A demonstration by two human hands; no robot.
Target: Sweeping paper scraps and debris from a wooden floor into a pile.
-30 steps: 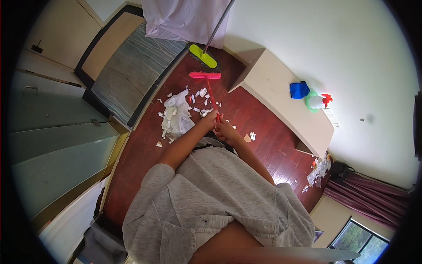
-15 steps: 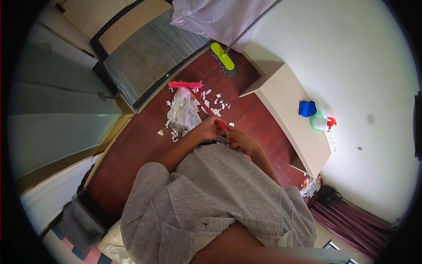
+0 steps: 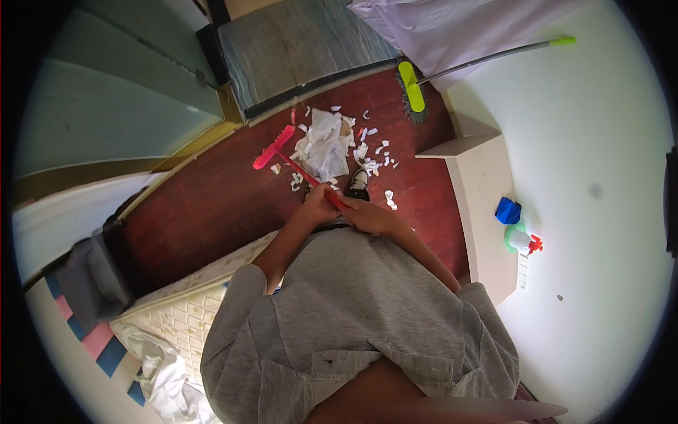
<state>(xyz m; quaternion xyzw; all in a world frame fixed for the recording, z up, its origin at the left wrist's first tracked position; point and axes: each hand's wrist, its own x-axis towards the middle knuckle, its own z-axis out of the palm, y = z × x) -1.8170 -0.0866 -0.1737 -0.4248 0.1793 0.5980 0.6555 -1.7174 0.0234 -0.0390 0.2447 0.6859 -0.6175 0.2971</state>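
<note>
Both hands are closed around the red handle of a pink-red broom [image 3: 274, 147] in front of my body. My left hand [image 3: 321, 203] grips farther down the handle, toward the head, and my right hand [image 3: 364, 215] wraps its upper end. The broom head is off to the left of a crumpled clear plastic bag [image 3: 327, 145]; whether it touches the floor I cannot tell. Scraps of white paper [image 3: 363, 150] lie around the bag, and a few are near my shoe [image 3: 359, 184].
A lime-green mop [image 3: 411, 86] leans at the far right by a pale curtain [image 3: 459, 35]. To the right stands a beige cabinet [image 3: 480, 205] with a blue item [image 3: 508, 210] and a spray bottle [image 3: 522, 242] near it. A mattress [image 3: 176, 311] lies at the near left.
The broom head has swung left and nearer, from beyond the bag to its left side. My view and body have turned, bringing the mattress into sight.
</note>
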